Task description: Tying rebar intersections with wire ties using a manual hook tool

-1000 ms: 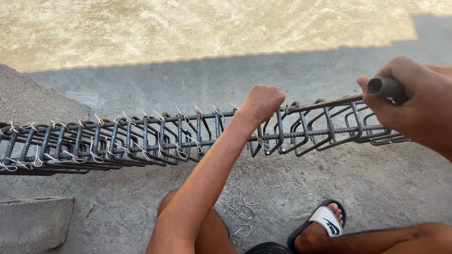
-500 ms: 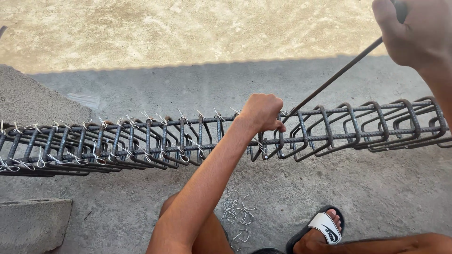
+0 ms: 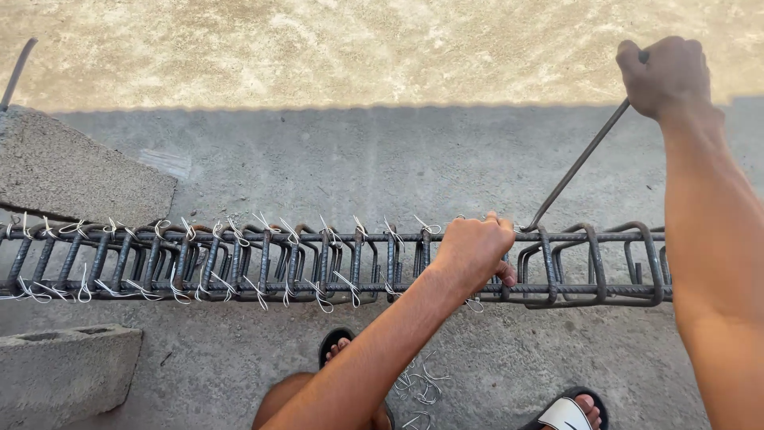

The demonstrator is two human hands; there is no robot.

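I am gripping the stiff, heavy rebar cage (image 3: 318, 267), resting on concrete blocks (image 3: 76, 167), with my left hand (image 3: 475, 253) fisted around its top bar, while my right hand (image 3: 664, 73) is clenching the thin tying hook (image 3: 577, 163).

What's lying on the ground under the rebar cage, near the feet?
Under the rebar cage, a small heap of loose wire ties lies on the concrete floor between the sandalled feet. The left forearm covers part of the ground there.

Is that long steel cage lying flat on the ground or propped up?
Propped up. The rebar cage lies horizontally, its left end resting on a concrete block; ground shows beneath its middle. Its right support is out of view.
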